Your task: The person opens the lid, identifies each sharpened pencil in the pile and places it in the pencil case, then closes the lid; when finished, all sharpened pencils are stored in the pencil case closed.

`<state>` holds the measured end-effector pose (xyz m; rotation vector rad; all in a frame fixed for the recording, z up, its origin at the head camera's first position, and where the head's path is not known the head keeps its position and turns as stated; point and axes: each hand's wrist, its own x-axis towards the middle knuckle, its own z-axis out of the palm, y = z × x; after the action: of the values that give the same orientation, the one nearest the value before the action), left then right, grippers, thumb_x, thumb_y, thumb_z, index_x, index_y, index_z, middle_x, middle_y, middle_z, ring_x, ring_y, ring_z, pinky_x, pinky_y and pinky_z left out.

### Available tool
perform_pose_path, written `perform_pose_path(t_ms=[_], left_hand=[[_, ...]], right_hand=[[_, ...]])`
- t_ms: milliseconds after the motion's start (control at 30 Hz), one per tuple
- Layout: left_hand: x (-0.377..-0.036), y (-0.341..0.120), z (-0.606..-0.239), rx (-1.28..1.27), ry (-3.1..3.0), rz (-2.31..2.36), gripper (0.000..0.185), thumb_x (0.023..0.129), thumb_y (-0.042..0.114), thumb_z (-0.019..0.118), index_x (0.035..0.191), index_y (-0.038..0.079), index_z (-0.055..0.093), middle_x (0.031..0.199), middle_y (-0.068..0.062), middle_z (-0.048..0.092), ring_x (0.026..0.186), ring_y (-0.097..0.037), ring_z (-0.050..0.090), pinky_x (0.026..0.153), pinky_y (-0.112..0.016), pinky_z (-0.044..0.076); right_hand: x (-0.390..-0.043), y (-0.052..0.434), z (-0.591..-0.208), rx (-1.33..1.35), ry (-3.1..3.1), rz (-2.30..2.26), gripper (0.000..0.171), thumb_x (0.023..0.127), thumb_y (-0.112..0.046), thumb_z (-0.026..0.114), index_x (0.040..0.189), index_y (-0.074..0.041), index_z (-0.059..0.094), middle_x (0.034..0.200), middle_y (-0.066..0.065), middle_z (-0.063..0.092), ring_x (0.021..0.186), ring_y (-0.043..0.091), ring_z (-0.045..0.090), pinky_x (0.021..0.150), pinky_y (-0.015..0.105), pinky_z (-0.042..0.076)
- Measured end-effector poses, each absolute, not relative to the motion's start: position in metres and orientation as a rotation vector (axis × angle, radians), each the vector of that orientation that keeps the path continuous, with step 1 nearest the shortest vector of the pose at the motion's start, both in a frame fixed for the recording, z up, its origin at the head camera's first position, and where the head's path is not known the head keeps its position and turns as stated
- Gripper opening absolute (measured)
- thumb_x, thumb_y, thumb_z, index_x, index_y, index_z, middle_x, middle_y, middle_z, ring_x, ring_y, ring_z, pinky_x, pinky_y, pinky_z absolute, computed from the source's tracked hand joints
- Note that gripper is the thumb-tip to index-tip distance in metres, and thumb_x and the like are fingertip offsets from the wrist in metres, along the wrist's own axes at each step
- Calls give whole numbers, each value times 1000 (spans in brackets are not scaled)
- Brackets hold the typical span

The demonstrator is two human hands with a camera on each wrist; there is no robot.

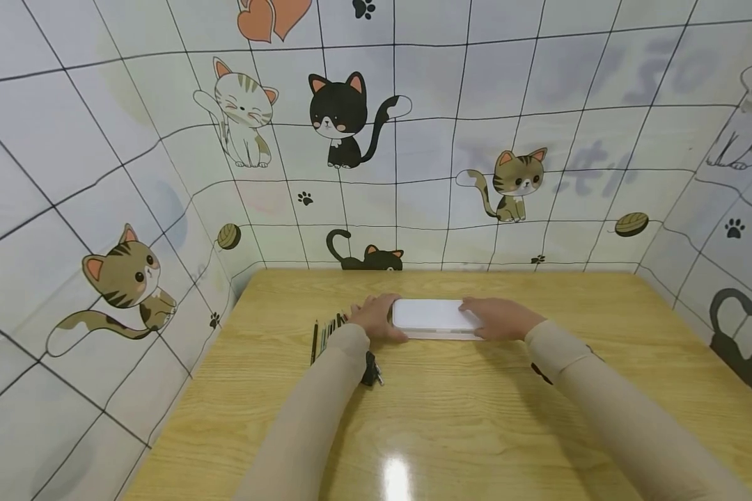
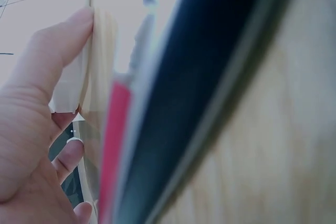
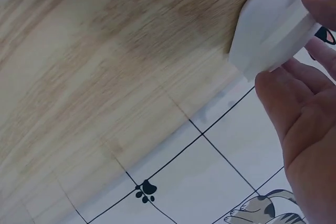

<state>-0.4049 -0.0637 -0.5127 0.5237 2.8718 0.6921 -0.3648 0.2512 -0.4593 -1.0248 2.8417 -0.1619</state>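
A white rectangular box [image 1: 435, 314] with rounded corners lies lengthwise across the back half of the table, gripped at both ends. My left hand [image 1: 377, 319] holds its left end, thumb at the near side and fingers toward the back. At the right end, my right hand [image 1: 506, 319] has its thumb along the near edge and fingertips on top. The right wrist view shows the same box [image 3: 278, 19] between thumb and fingers. Several slim pencils [image 1: 315, 341] lie just left of my left hand, partly covered by the sleeve.
A small black object [image 1: 369, 370] with metal-coloured bits sits beside my left forearm. Another dark item [image 1: 542, 374] shows partly under my right sleeve. The wooden table [image 1: 451, 417] meets cat-printed wall sheeting at its back and sides.
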Motion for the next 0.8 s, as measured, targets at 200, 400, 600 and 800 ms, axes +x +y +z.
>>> perform_pose_path(t_ms=[200, 400, 600, 800], left_hand=[[-403, -65, -510, 523, 2847, 723, 102, 65, 53, 94, 150, 29, 45, 143, 6, 52, 127, -25, 43, 100, -57, 30], [-400, -65, -506, 452, 2819, 795, 108, 62, 52, 95, 152, 29, 39, 140, -2, 52, 123, -28, 43, 100, -59, 31], [-399, -66, -507, 419, 2820, 771, 107, 63, 53, 95, 150, 32, 37, 140, -4, 51, 123, -32, 43, 100, -64, 30], [-396, -65, -502, 402, 2806, 761, 109, 65, 53, 94, 153, 32, 34, 141, -7, 49, 125, -38, 42, 102, -67, 28]], right_hand=[[-365, 254, -457, -994, 2797, -329, 48, 99, -19, 69, 141, -1, 54, 145, 24, 52, 126, 41, 56, 104, 54, 46], [-363, 256, -451, -994, 2775, -442, 40, 100, -13, 66, 137, -1, 56, 135, 21, 60, 122, 38, 59, 100, 55, 48], [-365, 259, -446, -966, 2784, -506, 34, 103, -13, 60, 134, 0, 59, 129, 20, 64, 120, 39, 59, 100, 57, 47], [-369, 262, -440, -940, 2788, -594, 32, 106, -13, 53, 133, 1, 60, 127, 19, 65, 118, 39, 61, 98, 57, 48]])
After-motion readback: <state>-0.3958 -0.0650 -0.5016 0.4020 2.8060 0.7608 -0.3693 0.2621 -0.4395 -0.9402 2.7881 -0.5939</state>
